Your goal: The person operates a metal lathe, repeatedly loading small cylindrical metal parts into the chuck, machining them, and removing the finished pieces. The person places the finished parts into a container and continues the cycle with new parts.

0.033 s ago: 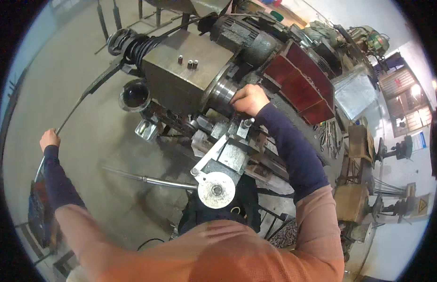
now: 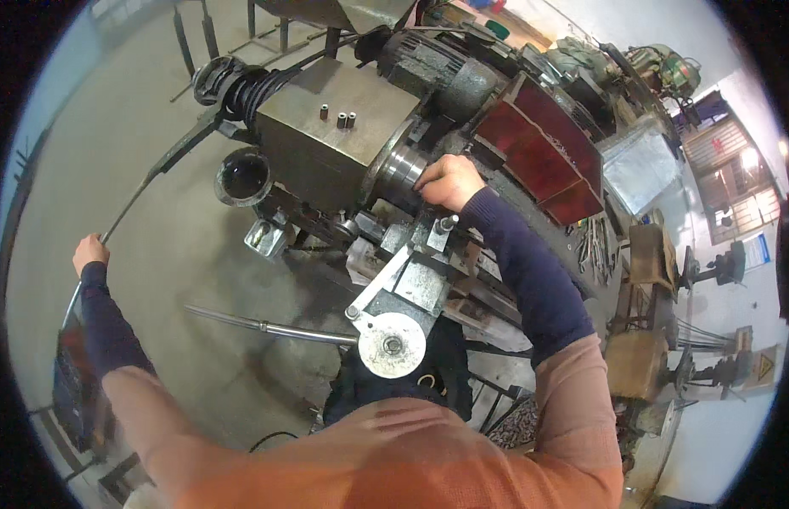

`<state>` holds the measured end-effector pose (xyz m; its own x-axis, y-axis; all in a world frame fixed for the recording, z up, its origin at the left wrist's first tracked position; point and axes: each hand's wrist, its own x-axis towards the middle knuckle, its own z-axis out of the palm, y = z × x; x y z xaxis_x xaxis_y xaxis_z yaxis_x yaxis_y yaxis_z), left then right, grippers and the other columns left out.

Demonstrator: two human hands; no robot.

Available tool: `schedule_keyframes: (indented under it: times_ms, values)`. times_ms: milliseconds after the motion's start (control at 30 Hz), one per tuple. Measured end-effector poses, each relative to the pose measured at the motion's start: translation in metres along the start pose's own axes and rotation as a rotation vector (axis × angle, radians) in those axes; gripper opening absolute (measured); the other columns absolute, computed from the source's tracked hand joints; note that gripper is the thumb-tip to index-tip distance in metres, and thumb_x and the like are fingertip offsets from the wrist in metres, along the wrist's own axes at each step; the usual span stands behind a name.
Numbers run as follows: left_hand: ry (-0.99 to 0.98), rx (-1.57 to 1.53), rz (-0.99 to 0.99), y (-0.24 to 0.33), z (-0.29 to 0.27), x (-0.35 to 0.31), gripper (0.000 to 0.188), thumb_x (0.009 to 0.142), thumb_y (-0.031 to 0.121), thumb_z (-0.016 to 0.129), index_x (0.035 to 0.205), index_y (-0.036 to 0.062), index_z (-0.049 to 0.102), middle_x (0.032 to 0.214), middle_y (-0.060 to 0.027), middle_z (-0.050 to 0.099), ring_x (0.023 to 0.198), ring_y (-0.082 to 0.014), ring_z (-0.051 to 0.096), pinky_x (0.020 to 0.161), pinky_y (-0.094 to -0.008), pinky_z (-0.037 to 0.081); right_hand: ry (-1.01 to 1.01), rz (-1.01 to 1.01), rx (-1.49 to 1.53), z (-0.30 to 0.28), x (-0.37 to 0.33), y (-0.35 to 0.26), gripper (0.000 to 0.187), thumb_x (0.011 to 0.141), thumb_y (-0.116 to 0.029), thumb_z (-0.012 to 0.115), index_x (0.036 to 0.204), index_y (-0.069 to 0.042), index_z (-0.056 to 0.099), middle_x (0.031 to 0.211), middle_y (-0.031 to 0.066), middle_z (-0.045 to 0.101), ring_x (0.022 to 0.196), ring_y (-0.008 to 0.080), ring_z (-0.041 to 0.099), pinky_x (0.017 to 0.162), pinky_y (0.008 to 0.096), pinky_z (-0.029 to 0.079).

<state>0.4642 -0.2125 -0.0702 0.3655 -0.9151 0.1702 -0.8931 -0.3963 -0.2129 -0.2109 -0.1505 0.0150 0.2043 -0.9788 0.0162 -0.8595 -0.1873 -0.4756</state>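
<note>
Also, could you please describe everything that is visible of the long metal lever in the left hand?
The long metal lever is slender, with a thicker, dark section toward its upper end and a brighter, silvery stretch below the left hand. It slants from near the black coil spring down toward the picture's lower left. The left hand is closed around it; its lower end cannot be made out clearly.

A dull grey floor [image 2: 169, 254] spreads across the left. On the right stands a white wall [image 2: 755, 299] – pale, curving with the lens – bearing a blue-and-white sheet [image 2: 758, 252] and a yellow warning triangle [image 2: 763, 366], near a brightly lit window [image 2: 727, 174].
</note>
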Motion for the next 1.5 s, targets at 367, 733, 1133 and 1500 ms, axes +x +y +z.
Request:
schedule_keyframes:
  times_ms: [367,733,1133,1500]
  values:
    - [0.082,-1.104,0.508,0.185,0.013,-0.067,0.027,0.073,0.004,0.056,0.099,-0.0006,0.062,0.083,-0.0121,0.065,0.077,-0.0204,0.063,0.072,-0.0316,0.048,0.474,-0.342,-0.019,-0.038,-0.065,0.015,0.028,0.055,-0.018,0.062,0.080,-0.006,0.066,0.084,0.0112,0.063,0.086,0.0318,0.055,0.075,0.0406,0.045]
    - [-0.339,0.081,0.835,0.302,0.080,-0.096,0.031,0.075,0.015,0.058,0.106,0.0143,0.054,0.088,-0.0149,0.064,0.085,-0.0331,0.062,0.073,-0.0441,0.049,0.639,0.481,-0.043,-0.062,-0.371,0.118,0.034,0.057,-0.008,0.053,0.088,0.000,0.065,0.087,0.0135,0.063,0.085,0.0251,0.060,0.081,0.0310,0.044]
    - [-0.507,-0.612,0.433,0.126,0.046,-0.128,0.040,0.076,0.028,0.063,0.107,0.0029,0.058,0.073,-0.0130,0.064,0.066,-0.0242,0.063,0.060,-0.0347,0.050,0.172,1.600,-0.373,-0.034,-0.666,0.281,0.045,0.072,-0.023,0.060,0.114,-0.008,0.056,0.108,0.0163,0.060,0.101,0.0326,0.056,0.085,0.0394,0.045]
    - [-0.333,-1.333,-0.158,0.076,0.093,-0.202,0.029,0.076,0.019,0.051,0.094,-0.0037,0.057,0.085,-0.0184,0.050,0.058,-0.0304,0.057,0.050,-0.0477,0.054,0.134,1.867,-0.463,0.019,-0.695,0.239,0.039,0.072,-0.028,0.056,0.105,-0.008,0.061,0.103,0.0187,0.061,0.098,0.0363,0.057,0.081,0.0452,0.045]
